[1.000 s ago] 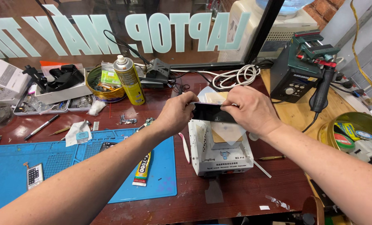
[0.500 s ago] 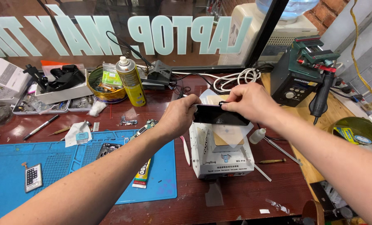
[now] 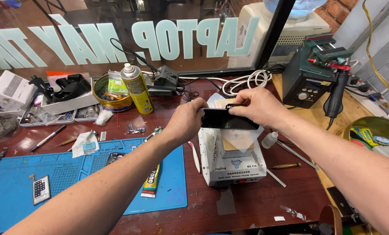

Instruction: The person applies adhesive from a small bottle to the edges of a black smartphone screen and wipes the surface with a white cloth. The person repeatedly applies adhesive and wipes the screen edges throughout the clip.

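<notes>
black phone (image 3: 227, 119) held up flat over the white heating box (image 3: 232, 160) | left hand (image 3: 186, 122) grips its left end, right hand (image 3: 254, 105) pinches its top edge | dark red table (image 3: 264, 204), blue mat (image 3: 72, 182), yellow spray can (image 3: 136, 88) | big glass window (image 3: 129, 35) behind

Over on the desk's (image 3: 246, 209) left side lies a blue work mat (image 3: 72, 182), a glue tube (image 3: 152, 182) resting at its right edge and a small keypad-like part (image 3: 41, 189) near its front left. At the back edge stands a yellow spray can (image 3: 136, 88), just beside a round tin of oddments (image 3: 111, 92). A white box (image 3: 8, 90) sits at the far left. Back right, a dark green soldering station (image 3: 308, 82), white cable (image 3: 246, 81) coiled beside it. A black pen (image 3: 48, 138) lies left of centre.
</notes>
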